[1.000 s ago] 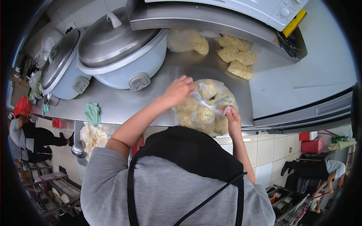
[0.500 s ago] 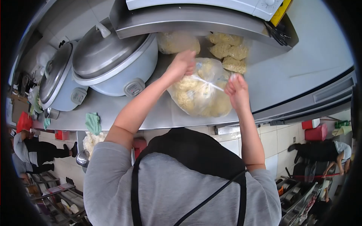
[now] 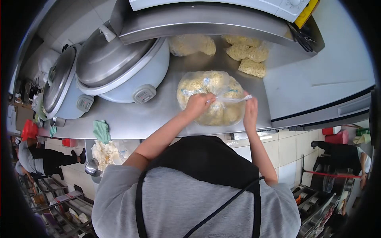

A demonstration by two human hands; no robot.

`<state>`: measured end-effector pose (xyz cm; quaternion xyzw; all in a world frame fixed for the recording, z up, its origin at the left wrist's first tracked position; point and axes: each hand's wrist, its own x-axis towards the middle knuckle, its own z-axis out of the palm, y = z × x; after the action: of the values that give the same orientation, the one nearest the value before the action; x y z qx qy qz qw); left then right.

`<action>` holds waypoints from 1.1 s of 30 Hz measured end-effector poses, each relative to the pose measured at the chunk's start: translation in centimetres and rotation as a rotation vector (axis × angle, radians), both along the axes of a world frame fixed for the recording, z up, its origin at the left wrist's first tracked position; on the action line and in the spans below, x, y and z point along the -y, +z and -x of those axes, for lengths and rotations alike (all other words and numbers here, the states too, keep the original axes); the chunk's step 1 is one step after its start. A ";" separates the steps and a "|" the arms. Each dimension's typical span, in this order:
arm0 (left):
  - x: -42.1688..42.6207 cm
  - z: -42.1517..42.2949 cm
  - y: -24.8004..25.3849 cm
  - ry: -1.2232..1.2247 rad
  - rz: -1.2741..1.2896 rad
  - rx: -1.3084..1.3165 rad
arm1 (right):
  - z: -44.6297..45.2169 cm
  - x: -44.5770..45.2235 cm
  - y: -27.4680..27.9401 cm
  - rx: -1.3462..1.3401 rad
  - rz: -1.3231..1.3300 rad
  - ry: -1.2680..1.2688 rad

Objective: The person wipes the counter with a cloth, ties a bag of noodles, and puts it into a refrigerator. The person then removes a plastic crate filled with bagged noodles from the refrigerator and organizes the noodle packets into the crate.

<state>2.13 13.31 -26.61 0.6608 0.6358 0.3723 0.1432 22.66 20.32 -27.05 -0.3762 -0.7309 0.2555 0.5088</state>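
A large clear plastic bag (image 3: 214, 79) filled with smaller packs of pale yellow noodles rests on the steel counter in front of me. My left hand (image 3: 199, 104) is closed near the middle of the bag, pinching its gathered plastic. To the right, my right hand (image 3: 251, 113) grips the end of the twisted plastic neck, which stretches tight between both hands. The fingertips of the right hand are slightly blurred. Behind the bag lie another noodle bag (image 3: 190, 45) and several small noodle packs (image 3: 253, 67).
Two large rice cookers (image 3: 119, 67) (image 3: 59, 85) stand on the left. A steel shelf (image 3: 206, 25) overhangs the counter's back. A green cloth (image 3: 101, 131) hangs over the front edge, above a container of white food (image 3: 106, 152). Other people (image 3: 47, 156) (image 3: 337, 160) stand farther away.
My left hand has come down from the bag's upper left to its middle. My right hand has shifted slightly lower. The white strands stretched across the bag are now a gathered, twisted neck.
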 end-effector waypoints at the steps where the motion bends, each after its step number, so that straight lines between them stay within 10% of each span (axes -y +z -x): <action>1: -0.2 0.0 -0.2 -0.001 0.001 -0.003 | -0.4 1.2 -0.2 -0.003 0.001 -0.001; 4: -0.2 0.0 -0.8 -0.012 -0.204 -0.022 | 0.7 3.9 0.0 0.507 -0.038 0.068; 10: 0.0 0.5 -0.2 -0.023 -0.088 -0.014 | 8.3 1.3 0.5 -0.108 0.256 0.228; 15: 0.0 1.9 4.7 0.035 -0.050 0.650 | 9.0 -0.9 1.0 -0.098 0.672 0.349; 19: -5.1 0.4 8.0 -0.168 -0.388 0.466 | 9.5 -1.2 0.6 0.186 0.339 0.364; 23: -7.6 -0.3 6.9 -0.161 -0.040 0.714 | 8.5 -2.0 -0.7 0.180 0.332 0.480; 33: -1.5 0.8 1.8 0.055 -0.138 0.295 | 8.9 -1.4 1.0 -0.289 0.800 0.476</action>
<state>1.32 14.83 -24.82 0.5896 0.5985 0.5120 0.1792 13.72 21.74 -26.10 -0.3253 -0.5630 0.6753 0.3482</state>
